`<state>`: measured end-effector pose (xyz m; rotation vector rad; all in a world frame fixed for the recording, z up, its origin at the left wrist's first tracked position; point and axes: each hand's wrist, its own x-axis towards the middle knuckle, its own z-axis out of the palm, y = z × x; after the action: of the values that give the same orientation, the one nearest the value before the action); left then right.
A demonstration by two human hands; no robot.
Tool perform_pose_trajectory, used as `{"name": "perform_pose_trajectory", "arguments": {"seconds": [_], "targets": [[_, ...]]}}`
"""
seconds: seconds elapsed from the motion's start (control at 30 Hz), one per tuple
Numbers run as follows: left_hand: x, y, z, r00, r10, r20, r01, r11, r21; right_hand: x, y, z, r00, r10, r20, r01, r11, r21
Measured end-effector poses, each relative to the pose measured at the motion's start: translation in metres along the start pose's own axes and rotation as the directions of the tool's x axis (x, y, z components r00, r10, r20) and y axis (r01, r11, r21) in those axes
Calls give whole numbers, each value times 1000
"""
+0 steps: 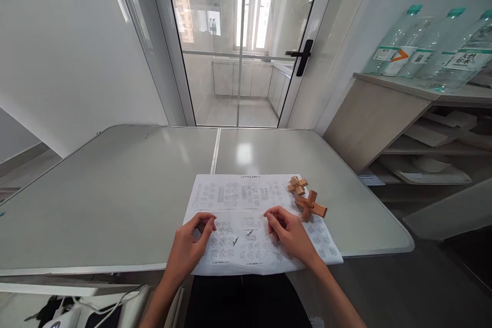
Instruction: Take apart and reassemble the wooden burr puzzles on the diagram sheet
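Observation:
A large printed paper sheet (230,261) lies on the table and hangs a little over its near edge. It bears rows of small diagrams and a few dark check marks. My left hand (192,241) rests at the sheet's left side, fingers curled in towards the thumb, with nothing seen in them. Over the right part, my right hand (289,231) is likewise loosely closed, and no object shows in it. Beyond it, on the sheet's right edge, are two interlocking wooden puzzles: a larger reddish-brown one (310,206) and a smaller, lighter one (297,185) behind it.
The grey table (115,200) reaches a glass door (240,77) with a black handle (303,57). At right, a wooden shelf (395,113) carries several clear plastic bottles (415,51) and papers. Cables (111,312) lie in an open drawer at lower left.

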<state>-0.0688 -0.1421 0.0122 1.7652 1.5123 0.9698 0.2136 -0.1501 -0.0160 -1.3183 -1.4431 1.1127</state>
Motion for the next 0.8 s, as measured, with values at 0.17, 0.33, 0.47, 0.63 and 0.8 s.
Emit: {"name": "perform_pose_trajectory", "arguments": {"seconds": [0.17, 0.33, 0.47, 0.63, 0.8], "targets": [[-1, 1, 0, 1000, -16, 2, 16, 1000, 11, 0, 0, 0, 1000, 2, -2, -2, 1000, -6], [-1, 0, -1, 1000, -1, -9, 1, 1000, 23, 0, 3, 0, 1000, 1, 2, -1, 1000, 1], [0, -1, 0, 1000, 16, -11, -16, 1000, 21, -1, 3, 0, 1000, -3, -1, 3, 1000, -2], [0, 1, 0, 1000, 22, -16, -21, 1000, 22, -1, 3, 0, 1000, -12, 1, 12, 1000, -1], [0, 1, 0, 1000, 26, -15, -26, 999, 19, -1, 3, -1, 1000, -8, 2, 8, 1000, -9]]}}
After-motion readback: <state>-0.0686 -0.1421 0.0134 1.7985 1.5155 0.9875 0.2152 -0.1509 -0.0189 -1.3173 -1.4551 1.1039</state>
